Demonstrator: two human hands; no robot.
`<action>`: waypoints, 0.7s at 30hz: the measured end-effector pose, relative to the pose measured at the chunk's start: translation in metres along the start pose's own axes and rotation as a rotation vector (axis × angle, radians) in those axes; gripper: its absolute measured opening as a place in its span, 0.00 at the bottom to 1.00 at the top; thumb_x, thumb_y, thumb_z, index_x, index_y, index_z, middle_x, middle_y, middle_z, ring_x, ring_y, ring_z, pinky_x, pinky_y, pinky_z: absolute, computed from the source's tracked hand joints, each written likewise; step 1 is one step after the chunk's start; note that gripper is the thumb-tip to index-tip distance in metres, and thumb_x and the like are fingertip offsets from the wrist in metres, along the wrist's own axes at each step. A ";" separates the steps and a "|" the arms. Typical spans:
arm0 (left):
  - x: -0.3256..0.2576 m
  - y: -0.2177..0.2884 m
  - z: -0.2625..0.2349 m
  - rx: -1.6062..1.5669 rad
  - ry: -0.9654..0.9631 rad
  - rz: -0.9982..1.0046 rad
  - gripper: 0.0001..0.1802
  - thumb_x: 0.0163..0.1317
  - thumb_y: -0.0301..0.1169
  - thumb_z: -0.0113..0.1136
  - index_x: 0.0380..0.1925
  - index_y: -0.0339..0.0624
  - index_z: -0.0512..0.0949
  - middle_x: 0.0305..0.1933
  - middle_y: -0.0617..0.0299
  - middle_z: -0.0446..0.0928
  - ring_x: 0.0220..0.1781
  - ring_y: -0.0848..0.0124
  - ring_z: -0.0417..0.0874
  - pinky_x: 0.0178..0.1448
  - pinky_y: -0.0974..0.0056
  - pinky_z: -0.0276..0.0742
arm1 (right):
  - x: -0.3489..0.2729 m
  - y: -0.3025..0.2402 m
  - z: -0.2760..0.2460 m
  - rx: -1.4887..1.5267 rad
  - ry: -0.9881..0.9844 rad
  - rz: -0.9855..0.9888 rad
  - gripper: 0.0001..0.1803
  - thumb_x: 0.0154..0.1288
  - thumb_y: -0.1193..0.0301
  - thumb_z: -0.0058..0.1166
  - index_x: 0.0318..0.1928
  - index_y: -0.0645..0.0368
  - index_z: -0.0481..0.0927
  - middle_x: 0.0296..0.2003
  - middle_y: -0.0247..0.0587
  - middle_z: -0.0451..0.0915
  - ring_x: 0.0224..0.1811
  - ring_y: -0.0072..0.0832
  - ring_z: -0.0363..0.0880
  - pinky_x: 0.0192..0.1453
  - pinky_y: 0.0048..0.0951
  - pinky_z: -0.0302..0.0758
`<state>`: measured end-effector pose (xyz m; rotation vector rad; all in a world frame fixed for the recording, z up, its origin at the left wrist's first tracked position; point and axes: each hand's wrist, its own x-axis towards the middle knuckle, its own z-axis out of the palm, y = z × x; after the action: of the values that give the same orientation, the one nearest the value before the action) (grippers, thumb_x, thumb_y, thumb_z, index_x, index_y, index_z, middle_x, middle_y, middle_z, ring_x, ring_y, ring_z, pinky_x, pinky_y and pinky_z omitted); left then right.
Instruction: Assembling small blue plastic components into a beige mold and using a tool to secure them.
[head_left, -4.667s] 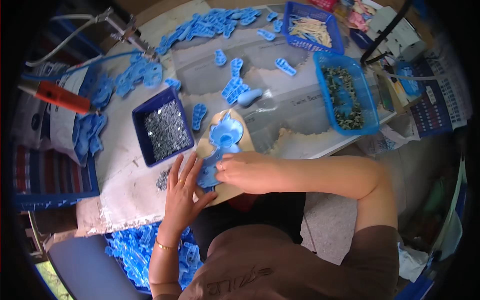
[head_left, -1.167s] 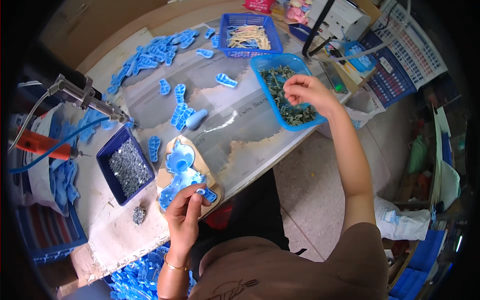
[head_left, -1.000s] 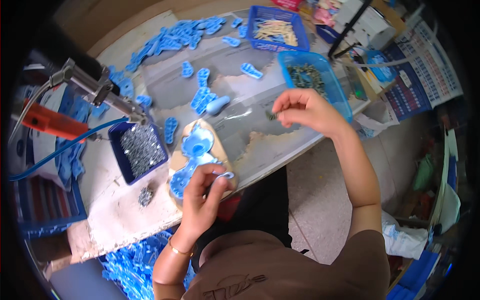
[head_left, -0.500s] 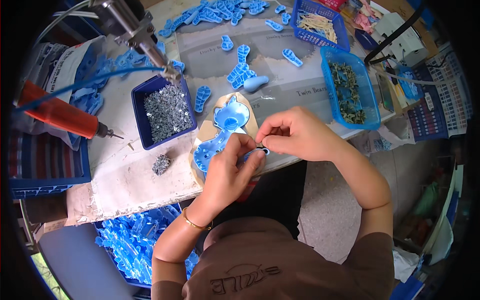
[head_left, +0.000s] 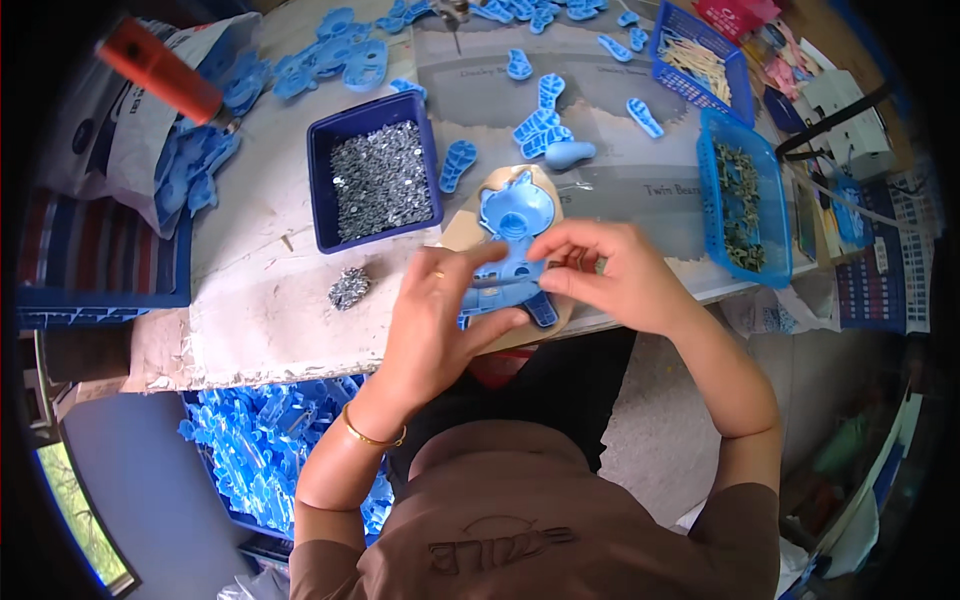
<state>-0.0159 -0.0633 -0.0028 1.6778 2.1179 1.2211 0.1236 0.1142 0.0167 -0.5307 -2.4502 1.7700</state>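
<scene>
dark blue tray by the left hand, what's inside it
The dark blue tray holds a heap of small silvery metal bits, likely screws; they cover its floor, so nothing beneath them shows.

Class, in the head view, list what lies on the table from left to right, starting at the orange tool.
Orange tool → dark blue screw tray → blue toy shell under both hands → light blue parts basket.

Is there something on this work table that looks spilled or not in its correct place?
Yes. A small heap of silvery screws lies loose on the table, outside the dark blue tray that holds the rest. Both hands, left hand and right hand, hold the blue plastic part.
</scene>
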 end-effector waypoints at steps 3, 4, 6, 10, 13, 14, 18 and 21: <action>-0.010 -0.017 -0.013 0.124 0.004 -0.045 0.30 0.45 0.32 0.75 0.51 0.41 0.76 0.49 0.55 0.77 0.50 0.54 0.73 0.57 0.55 0.70 | 0.012 0.014 0.003 0.014 -0.041 0.024 0.10 0.63 0.75 0.62 0.45 0.61 0.81 0.33 0.31 0.83 0.33 0.13 0.76 0.38 0.19 0.71; -0.012 -0.020 -0.014 0.209 0.018 -0.025 0.31 0.43 0.32 0.76 0.50 0.41 0.76 0.51 0.55 0.76 0.50 0.55 0.73 0.57 0.55 0.69 | 0.015 0.017 0.005 0.036 -0.054 0.027 0.11 0.63 0.75 0.62 0.45 0.62 0.81 0.33 0.31 0.82 0.33 0.13 0.77 0.38 0.18 0.71; -0.015 -0.026 -0.011 0.235 0.015 -0.033 0.29 0.44 0.32 0.74 0.49 0.42 0.76 0.52 0.56 0.76 0.49 0.55 0.73 0.57 0.55 0.69 | 0.022 0.020 0.009 0.096 -0.071 0.040 0.11 0.62 0.76 0.62 0.44 0.63 0.80 0.33 0.33 0.82 0.34 0.14 0.77 0.38 0.19 0.72; -0.017 -0.036 0.000 0.238 0.054 -0.056 0.24 0.46 0.31 0.72 0.45 0.42 0.77 0.48 0.57 0.77 0.48 0.55 0.74 0.55 0.55 0.71 | 0.034 0.021 0.011 0.059 -0.096 0.108 0.09 0.62 0.78 0.62 0.42 0.64 0.79 0.34 0.34 0.82 0.34 0.15 0.78 0.38 0.19 0.73; -0.013 -0.039 0.003 0.226 0.064 -0.063 0.19 0.46 0.30 0.72 0.40 0.42 0.78 0.46 0.58 0.76 0.46 0.56 0.74 0.52 0.55 0.72 | 0.038 0.022 0.009 0.030 -0.115 0.123 0.09 0.61 0.78 0.61 0.42 0.64 0.79 0.33 0.34 0.82 0.34 0.15 0.78 0.38 0.20 0.74; -0.012 -0.039 0.004 0.241 0.064 -0.059 0.17 0.48 0.31 0.71 0.38 0.42 0.79 0.46 0.59 0.76 0.44 0.57 0.74 0.49 0.55 0.72 | 0.039 0.021 0.009 -0.004 -0.131 0.126 0.09 0.61 0.78 0.61 0.42 0.64 0.79 0.32 0.34 0.82 0.34 0.15 0.78 0.37 0.20 0.74; -0.014 -0.040 0.006 0.238 0.062 -0.037 0.12 0.48 0.30 0.71 0.32 0.43 0.80 0.44 0.61 0.76 0.44 0.58 0.74 0.48 0.56 0.72 | 0.045 0.008 0.005 -0.113 -0.168 0.173 0.08 0.60 0.79 0.62 0.40 0.64 0.79 0.31 0.35 0.82 0.34 0.17 0.79 0.36 0.22 0.74; -0.012 -0.038 0.006 0.273 0.047 -0.053 0.08 0.48 0.31 0.71 0.28 0.45 0.81 0.45 0.63 0.76 0.44 0.60 0.75 0.47 0.57 0.71 | 0.051 0.009 0.002 -0.275 -0.294 0.052 0.07 0.58 0.79 0.61 0.38 0.64 0.80 0.30 0.39 0.83 0.32 0.20 0.80 0.35 0.24 0.74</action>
<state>-0.0354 -0.0723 -0.0368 1.6967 2.4334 1.0029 0.0777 0.1304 0.0006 -0.3769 -2.9328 1.6402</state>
